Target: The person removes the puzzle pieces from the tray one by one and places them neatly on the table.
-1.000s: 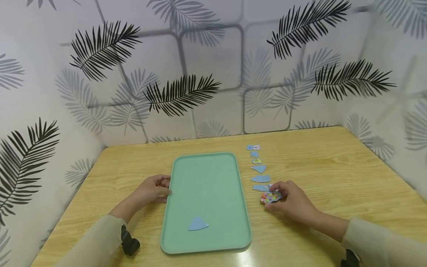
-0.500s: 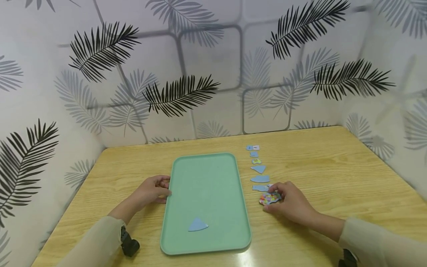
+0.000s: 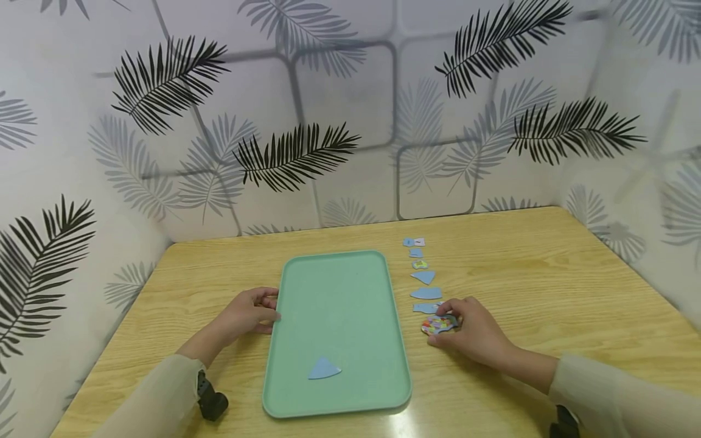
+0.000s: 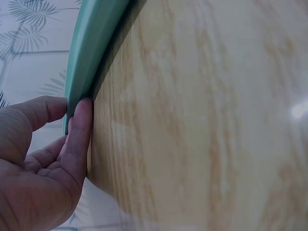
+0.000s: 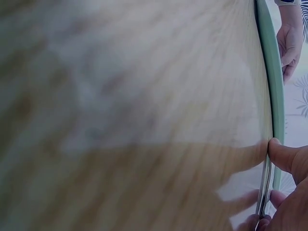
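In the head view my left hand (image 3: pixel 246 313) holds the left rim of a mint-green tray (image 3: pixel 336 304). The left wrist view shows the thumb on one side of the tray's edge (image 4: pixel 91 53) and fingertips on the other. A pale blue, fan-shaped puzzle piece (image 3: pixel 324 368) lies near the tray's front. Right of the tray, my right hand (image 3: pixel 476 334) pinches a colourful, mosaic-patterned puzzle piece (image 3: pixel 434 325) by its right side, low over the table. Seen edge-on in the right wrist view, that piece (image 5: pixel 264 185) sits between thumb and fingers.
Several puzzle pieces form a column right of the tray, among them a blue one (image 3: pixel 427 293), a triangular one (image 3: pixel 424 277) and a green-patterned one (image 3: pixel 420 264). They lie on a wood-grain table (image 3: pixel 520 261), with a leaf-patterned wall (image 3: pixel 350 182) behind.
My right hand has shifted slightly left toward the tray with the mosaic-patterned puzzle piece. The left hand stays at the tray's rim.
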Demonstrator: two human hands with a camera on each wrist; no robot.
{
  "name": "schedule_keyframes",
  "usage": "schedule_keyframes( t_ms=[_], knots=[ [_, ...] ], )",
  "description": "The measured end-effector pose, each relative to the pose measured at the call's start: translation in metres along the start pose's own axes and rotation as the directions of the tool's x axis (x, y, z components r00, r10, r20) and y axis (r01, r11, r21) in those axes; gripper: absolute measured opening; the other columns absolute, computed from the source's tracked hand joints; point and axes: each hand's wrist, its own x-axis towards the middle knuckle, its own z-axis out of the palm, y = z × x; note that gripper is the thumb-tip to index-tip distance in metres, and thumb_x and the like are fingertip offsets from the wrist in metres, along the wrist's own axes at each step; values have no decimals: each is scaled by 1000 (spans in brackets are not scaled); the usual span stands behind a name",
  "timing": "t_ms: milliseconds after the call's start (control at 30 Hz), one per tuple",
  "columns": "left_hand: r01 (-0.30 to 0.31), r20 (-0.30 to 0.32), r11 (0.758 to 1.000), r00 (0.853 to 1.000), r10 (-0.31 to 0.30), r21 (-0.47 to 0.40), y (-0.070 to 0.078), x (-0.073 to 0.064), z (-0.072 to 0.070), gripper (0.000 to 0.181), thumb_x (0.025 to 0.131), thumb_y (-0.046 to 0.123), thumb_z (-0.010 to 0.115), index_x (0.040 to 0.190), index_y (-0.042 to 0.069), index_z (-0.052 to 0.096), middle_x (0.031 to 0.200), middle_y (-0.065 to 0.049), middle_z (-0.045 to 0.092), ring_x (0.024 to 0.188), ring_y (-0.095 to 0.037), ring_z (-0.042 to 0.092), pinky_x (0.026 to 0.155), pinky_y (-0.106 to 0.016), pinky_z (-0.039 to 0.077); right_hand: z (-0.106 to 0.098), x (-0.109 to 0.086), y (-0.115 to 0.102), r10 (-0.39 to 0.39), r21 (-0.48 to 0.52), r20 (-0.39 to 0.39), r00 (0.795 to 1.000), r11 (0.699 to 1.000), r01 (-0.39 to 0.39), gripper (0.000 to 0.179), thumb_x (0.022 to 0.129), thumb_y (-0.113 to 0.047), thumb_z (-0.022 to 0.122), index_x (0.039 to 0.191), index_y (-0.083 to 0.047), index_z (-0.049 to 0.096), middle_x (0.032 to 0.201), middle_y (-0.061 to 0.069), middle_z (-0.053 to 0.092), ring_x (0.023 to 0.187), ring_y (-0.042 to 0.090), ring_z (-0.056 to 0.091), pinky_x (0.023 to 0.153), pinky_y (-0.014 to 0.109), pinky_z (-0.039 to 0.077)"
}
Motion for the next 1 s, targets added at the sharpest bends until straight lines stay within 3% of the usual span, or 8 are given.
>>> schedule_keyframes(
  t_ms=[600,1000],
  knots=[
    [5,0,1000,1000,-5,2,-3,2,-1,60,88,0,66,142,-6,40,103,-14,52,88,-21,57,72,-36,58,1,0,-1,-2,1,-1,1000,1000,2,47,66,-30,90,100,-7,68,95,8,55,81,21,47,68,33,41],
    [7,-4,1000,1000,-7,9,-1,1,0,60,89,0,66,143,-6,40,104,-14,52,88,-21,57,72,-36,58,-4,4,-4,-2,28,14,1000,1000,1,49,66,-28,90,103,-5,69,86,6,53,77,20,44,64,31,39]
  ],
)
